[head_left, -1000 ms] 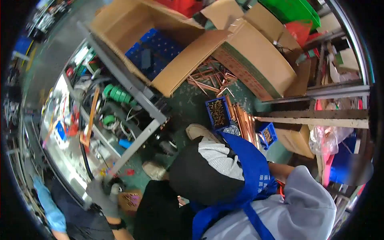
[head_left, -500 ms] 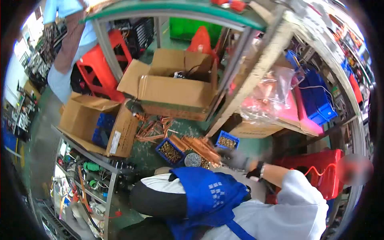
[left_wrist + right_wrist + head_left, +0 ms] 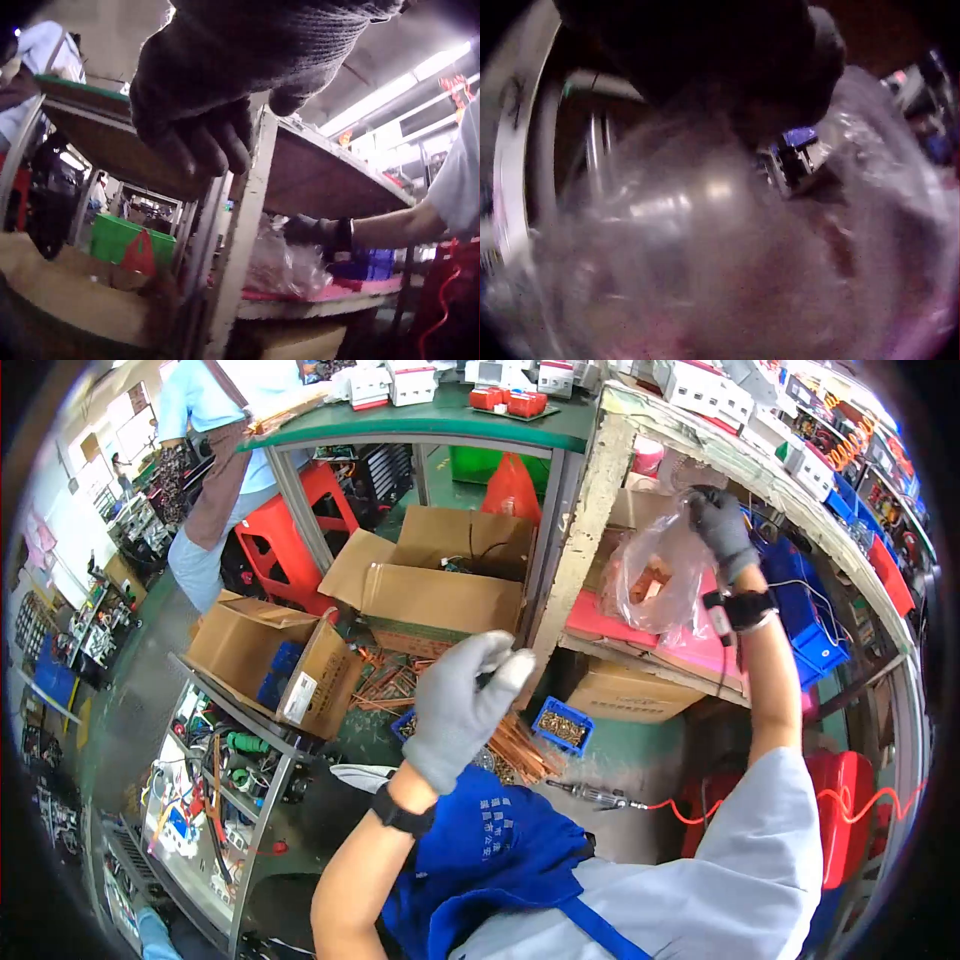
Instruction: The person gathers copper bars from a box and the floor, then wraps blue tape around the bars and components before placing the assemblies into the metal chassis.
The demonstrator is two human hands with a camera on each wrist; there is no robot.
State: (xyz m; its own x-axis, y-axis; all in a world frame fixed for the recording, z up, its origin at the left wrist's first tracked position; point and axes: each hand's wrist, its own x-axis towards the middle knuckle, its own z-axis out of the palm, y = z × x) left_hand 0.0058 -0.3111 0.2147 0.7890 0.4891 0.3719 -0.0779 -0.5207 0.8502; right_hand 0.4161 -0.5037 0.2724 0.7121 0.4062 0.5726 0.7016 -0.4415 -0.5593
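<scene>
My right hand [image 3: 722,530], in a grey glove, grips the upper edge of a clear plastic bag [image 3: 628,575] on the pink-topped shelf [image 3: 715,660]. Orange-brown pieces [image 3: 655,578] show through the plastic. Up close in the right wrist view, the bag [image 3: 705,277] fills the lower part beneath the dark glove. My left hand [image 3: 450,710], also gloved in grey, is raised in front of my blue apron, its fingers loosely bent with nothing in them. In the left wrist view the glove's bent fingers [image 3: 202,146] hang in front of the shelf post.
Below the shelf stand a blue bin [image 3: 562,726] of small brass-coloured parts and a pile of copper bars [image 3: 522,750]. A pneumatic tool [image 3: 600,796] hangs on a red hose. Open cardboard boxes [image 3: 440,600] stand ahead. A painted post [image 3: 578,550] borders the shelf's left side.
The view has swung right and up. My right hand has risen from beside the copper bars to the bag and taken hold of it. My left hand has come up from the lower left.
</scene>
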